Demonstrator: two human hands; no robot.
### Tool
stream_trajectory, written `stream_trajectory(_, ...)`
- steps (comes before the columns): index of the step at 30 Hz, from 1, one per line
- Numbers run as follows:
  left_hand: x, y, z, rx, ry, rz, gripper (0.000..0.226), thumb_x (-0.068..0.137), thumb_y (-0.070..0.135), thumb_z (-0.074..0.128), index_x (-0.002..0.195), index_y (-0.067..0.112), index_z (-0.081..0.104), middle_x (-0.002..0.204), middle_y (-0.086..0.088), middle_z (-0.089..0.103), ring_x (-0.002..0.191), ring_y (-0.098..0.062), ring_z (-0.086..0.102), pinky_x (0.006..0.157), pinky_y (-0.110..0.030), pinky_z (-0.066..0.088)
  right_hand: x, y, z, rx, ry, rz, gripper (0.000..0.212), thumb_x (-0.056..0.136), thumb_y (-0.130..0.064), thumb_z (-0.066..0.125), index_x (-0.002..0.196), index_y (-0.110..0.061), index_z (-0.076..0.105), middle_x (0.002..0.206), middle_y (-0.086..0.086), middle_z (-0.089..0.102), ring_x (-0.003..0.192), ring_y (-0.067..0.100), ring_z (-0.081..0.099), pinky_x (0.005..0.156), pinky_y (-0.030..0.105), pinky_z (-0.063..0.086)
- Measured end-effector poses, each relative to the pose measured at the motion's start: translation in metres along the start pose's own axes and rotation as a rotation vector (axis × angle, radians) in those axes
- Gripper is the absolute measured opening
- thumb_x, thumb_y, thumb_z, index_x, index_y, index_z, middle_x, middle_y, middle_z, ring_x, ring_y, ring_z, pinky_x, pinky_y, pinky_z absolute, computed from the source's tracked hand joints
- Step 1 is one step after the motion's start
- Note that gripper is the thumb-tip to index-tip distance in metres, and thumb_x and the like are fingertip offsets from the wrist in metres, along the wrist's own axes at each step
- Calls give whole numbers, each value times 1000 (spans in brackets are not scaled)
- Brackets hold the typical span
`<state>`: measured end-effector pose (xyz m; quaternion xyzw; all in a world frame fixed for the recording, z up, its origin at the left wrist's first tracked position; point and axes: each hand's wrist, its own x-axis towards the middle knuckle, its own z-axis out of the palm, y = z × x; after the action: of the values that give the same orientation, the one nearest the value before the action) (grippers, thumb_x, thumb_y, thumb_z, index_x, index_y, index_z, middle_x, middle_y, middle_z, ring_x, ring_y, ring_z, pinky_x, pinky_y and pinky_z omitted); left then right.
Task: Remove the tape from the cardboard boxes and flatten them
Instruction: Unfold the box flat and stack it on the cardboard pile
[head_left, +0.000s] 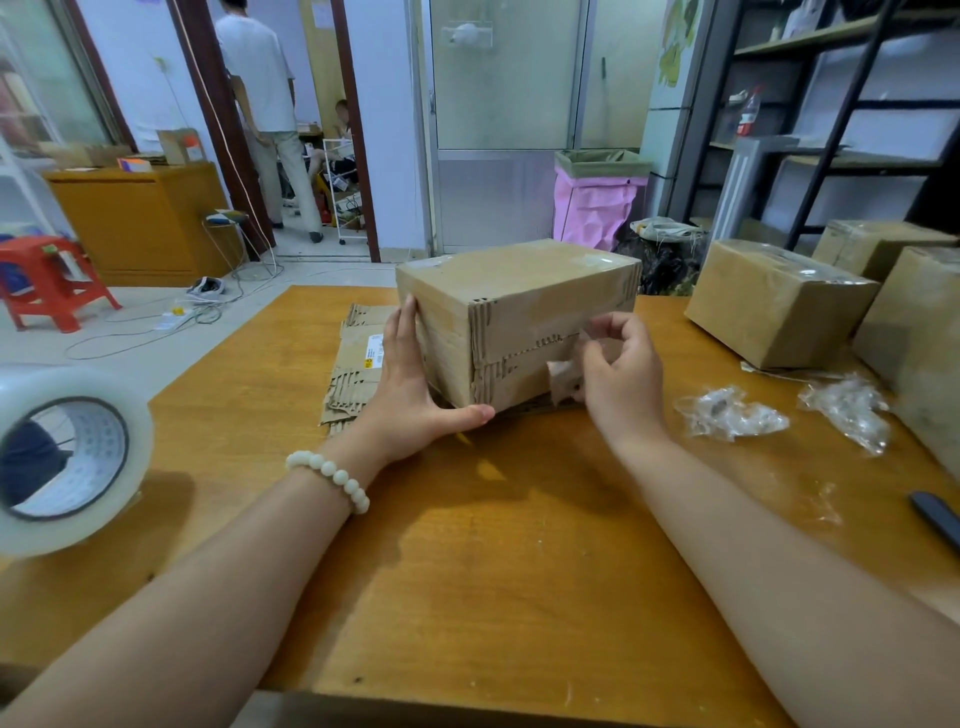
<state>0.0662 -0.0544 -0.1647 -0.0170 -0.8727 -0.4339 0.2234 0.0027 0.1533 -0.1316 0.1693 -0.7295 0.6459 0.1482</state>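
Note:
A taped cardboard box stands in the middle of the wooden table, on top of a stack of flattened cardboard. My left hand lies flat against the box's left side, fingers straight, thumb along its lower front edge. At the box's front face my right hand pinches a loose strip of clear tape that is partly peeled off the cardboard. The front face shows torn patches where the corrugation is bared.
Three more taped boxes stand at the table's right. Crumpled balls of removed tape lie right of my right hand. A big roll of clear tape sits at the left edge, a dark tool at the right edge. A person stands in the far doorway.

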Motion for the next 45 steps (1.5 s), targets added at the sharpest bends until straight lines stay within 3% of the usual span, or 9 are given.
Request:
stream_trajectory(4,1,-4,-1,-18,6,-2,132,45,83,74,131,67,-25,160,3,-10,150,-25,0,117,-59,21,-6,-7,0,194,-59,78,19,97,-4,45,91,-20,54,86,0,60,50,5,58,53,28,54)
stream_trajectory(9,1,-9,-8,-71,0,1,128,50,77,77,127,72,-25,162,-3,-9,150,-25,-2,117,-59,18,-9,-5,2,283,-199,69,8,95,-11,55,96,-19,57,92,2,66,79,11,68,68,23,56)
stream_trajectory(11,1,-10,-10,-65,4,11,123,54,67,77,122,77,-24,162,-2,-13,150,-25,-5,118,-59,16,-9,-3,3,247,-246,45,17,90,-7,61,102,-18,57,96,-1,66,87,9,68,76,23,56)
stream_trajectory(15,-2,-6,-10,-58,111,91,118,62,69,74,134,67,-20,162,-5,-6,150,-28,7,117,-59,19,-11,-2,6,117,-313,-17,20,85,-14,69,96,-26,58,96,-4,67,90,9,67,80,26,55)
stream_trajectory(20,-1,12,-9,330,458,405,88,81,62,60,146,33,9,156,-1,5,146,-25,5,116,-58,18,-11,0,5,-83,-262,-138,10,86,-27,67,83,-22,59,80,-3,63,76,11,58,66,21,47)
stream_trajectory(25,1,20,2,730,538,632,57,83,27,59,136,25,40,147,-7,28,139,-33,19,111,-65,13,-13,4,10,-168,-284,-223,30,94,-25,56,67,-21,44,69,-4,45,64,8,40,56,15,30)
stream_trajectory(33,-1,18,2,824,581,515,56,76,22,53,132,25,44,126,-1,39,121,-29,34,111,-55,8,-15,4,15,-99,-84,-326,53,77,6,61,51,-24,26,68,-7,36,61,-1,40,55,9,31)
stream_trajectory(41,-2,20,3,826,574,472,57,76,25,50,132,25,43,124,-2,37,120,-28,32,113,-48,3,-15,4,16,-156,-4,-465,51,73,4,54,56,-31,20,66,-12,32,56,7,32,49,14,27)
stream_trajectory(45,-2,19,5,846,540,460,57,77,25,49,133,25,42,125,-4,35,120,-30,32,110,-55,10,-17,4,16,-259,-48,-399,39,80,6,55,67,-26,35,74,-9,36,61,6,35,55,18,33)
